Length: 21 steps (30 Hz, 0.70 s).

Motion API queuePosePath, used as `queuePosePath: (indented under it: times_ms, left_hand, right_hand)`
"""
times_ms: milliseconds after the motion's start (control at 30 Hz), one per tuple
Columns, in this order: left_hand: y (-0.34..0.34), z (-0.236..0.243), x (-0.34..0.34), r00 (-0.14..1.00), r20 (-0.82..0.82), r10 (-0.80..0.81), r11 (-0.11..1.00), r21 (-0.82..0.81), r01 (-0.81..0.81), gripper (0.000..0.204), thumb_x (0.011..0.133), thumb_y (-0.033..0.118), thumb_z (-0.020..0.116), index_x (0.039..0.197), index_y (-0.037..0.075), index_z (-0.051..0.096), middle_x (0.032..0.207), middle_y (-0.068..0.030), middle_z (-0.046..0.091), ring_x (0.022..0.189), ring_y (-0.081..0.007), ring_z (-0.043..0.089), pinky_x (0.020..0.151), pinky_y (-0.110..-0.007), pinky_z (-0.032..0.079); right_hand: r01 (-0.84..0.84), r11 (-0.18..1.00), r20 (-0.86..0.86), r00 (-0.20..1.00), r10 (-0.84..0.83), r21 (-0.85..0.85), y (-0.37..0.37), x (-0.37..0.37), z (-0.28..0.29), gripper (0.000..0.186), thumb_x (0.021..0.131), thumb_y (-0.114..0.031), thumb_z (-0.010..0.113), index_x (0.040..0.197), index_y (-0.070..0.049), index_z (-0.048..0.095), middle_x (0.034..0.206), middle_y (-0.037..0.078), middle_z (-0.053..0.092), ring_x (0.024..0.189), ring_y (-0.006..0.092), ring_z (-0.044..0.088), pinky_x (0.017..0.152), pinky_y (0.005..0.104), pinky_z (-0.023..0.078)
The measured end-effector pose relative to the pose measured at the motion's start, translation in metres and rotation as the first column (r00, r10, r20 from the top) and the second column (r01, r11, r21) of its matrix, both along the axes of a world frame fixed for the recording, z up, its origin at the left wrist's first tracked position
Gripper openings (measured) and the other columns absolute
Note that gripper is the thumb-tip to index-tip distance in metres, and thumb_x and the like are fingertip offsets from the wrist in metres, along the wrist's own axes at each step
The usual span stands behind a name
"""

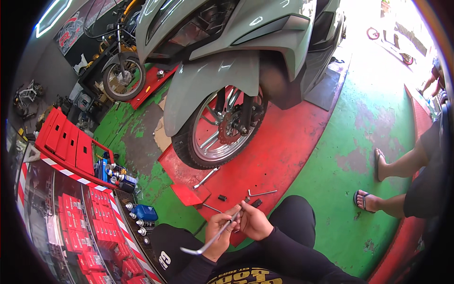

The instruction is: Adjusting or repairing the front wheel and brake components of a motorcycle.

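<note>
A long, thin metal rod with a bent end (208,244) slants across my lap, its bent tip pointing to the lower left. My left hand (217,234) is closed around its middle. Close beside it, my right hand (254,221) pinches the upper part between thumb and fingers. Just beyond my hands, a black socket (257,203) and an L-shaped hex key (263,192) lie on the red platform (288,146). A second black socket (222,198) and a silver wrench (206,178) rest further left, below the front wheel (222,132) of a grey scooter (213,78).
To the left stand a glass display case (71,199) of red boxes and a red tool cabinet (71,144). Bottles and cans, including a blue bottle (144,212), stand beside the case. Another person's legs (397,165) are at the right. A second motorcycle (124,75) is parked behind.
</note>
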<state>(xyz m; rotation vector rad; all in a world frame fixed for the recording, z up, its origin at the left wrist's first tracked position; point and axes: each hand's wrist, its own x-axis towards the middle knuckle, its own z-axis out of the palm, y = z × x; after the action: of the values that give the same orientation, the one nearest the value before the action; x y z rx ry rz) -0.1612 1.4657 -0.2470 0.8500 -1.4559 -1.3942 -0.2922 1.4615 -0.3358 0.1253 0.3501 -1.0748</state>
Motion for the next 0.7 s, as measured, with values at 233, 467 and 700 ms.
queuePosePath:
  times_ms: [233,467,700]
  left_hand:
    - [-0.029,0.005,0.025,0.829,0.559,0.007,0.896,-0.371,0.243,0.024,0.097,-0.001,0.059,0.121,0.002,0.059,0.139,-0.0213,0.057,0.118,-0.0308,0.064,0.094,-0.032,0.055]
    - [-0.057,0.054,0.098,0.914,-0.211,-0.347,0.423,0.834,0.354,0.030,0.103,0.012,0.053,0.129,-0.002,0.058,0.116,-0.0179,0.069,0.100,-0.0261,0.070,0.086,-0.033,0.056]
    - [-0.098,0.006,0.100,0.855,0.299,-0.425,0.786,0.591,0.184,0.033,0.103,0.011,0.050,0.132,-0.002,0.057,0.087,-0.0089,0.066,0.071,-0.0147,0.062,0.066,-0.024,0.053]
  right_hand:
    - [0.222,0.973,-0.106,0.971,-0.215,0.059,-0.020,-0.009,0.003,0.033,0.106,-0.038,0.045,0.093,-0.011,0.057,0.071,0.003,0.057,0.054,0.0163,0.053,0.050,0.0299,0.044]
    - [0.330,0.942,-0.429,0.861,-0.273,0.063,-0.063,-0.030,0.001,0.027,0.105,-0.035,0.050,0.091,-0.013,0.056,0.064,0.001,0.051,0.047,0.0151,0.051,0.043,0.0277,0.044]
    - [0.314,0.948,-0.685,0.677,-0.267,-0.060,-0.141,-0.021,-0.006,0.031,0.104,-0.041,0.052,0.095,-0.011,0.053,0.065,0.002,0.050,0.049,0.0160,0.055,0.042,0.0293,0.046]
